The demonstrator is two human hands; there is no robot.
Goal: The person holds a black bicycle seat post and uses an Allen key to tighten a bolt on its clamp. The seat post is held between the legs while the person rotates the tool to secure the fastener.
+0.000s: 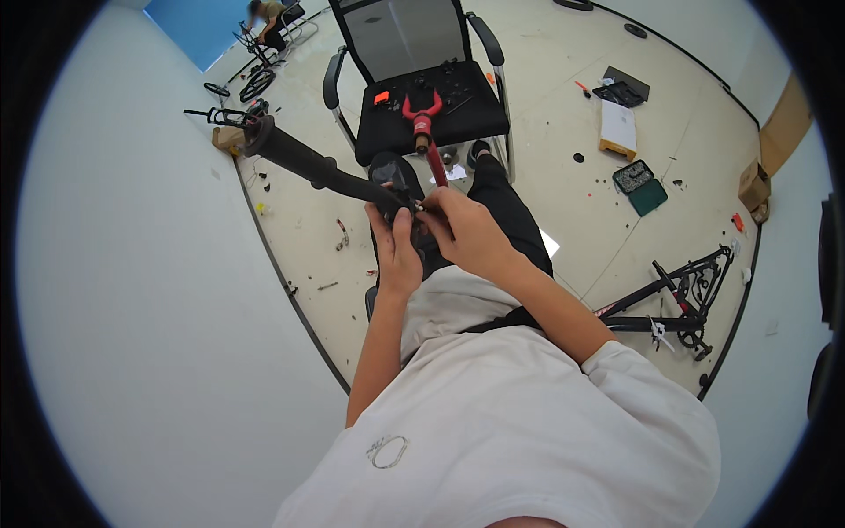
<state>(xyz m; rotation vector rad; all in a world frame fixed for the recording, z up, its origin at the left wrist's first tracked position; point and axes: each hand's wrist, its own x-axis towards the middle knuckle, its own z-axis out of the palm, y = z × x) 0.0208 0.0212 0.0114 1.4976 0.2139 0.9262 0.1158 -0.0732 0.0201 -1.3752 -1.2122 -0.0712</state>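
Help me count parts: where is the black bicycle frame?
In the head view, the black bicycle frame lies on the floor at the right, near the wall, below the open green case.

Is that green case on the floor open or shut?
Open: the green case lies unfolded, its two halves side by side.
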